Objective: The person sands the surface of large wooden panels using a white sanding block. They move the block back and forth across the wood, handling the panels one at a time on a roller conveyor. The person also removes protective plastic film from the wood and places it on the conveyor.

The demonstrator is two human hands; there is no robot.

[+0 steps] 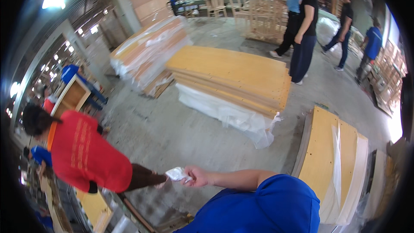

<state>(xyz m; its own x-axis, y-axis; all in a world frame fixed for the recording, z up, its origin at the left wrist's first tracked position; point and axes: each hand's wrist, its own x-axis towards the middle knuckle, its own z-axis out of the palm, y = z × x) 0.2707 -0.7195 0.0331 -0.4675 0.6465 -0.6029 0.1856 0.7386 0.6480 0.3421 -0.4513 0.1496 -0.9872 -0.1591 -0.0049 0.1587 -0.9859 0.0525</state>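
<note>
My right hand [196, 177] is closed on a small white, crinkled plastic packet [177, 174]. The bare forearm reaches leftward from a blue sleeve, across the lower middle of the head view. Just left of the packet are the dark trouser legs of a person in a red shirt [92, 155]. What the packet contains is too small to tell. My left hand does not show.
A stack of yellowish boards [233, 67] with white wrapping stands ahead, beside a plastic-wrapped stack [148, 49]. More boards [323, 146] stand at right. Several people walk or work around the hall. Wooden chair frames [263, 19] fill the far side. Grey concrete floor [146, 133] lies between.
</note>
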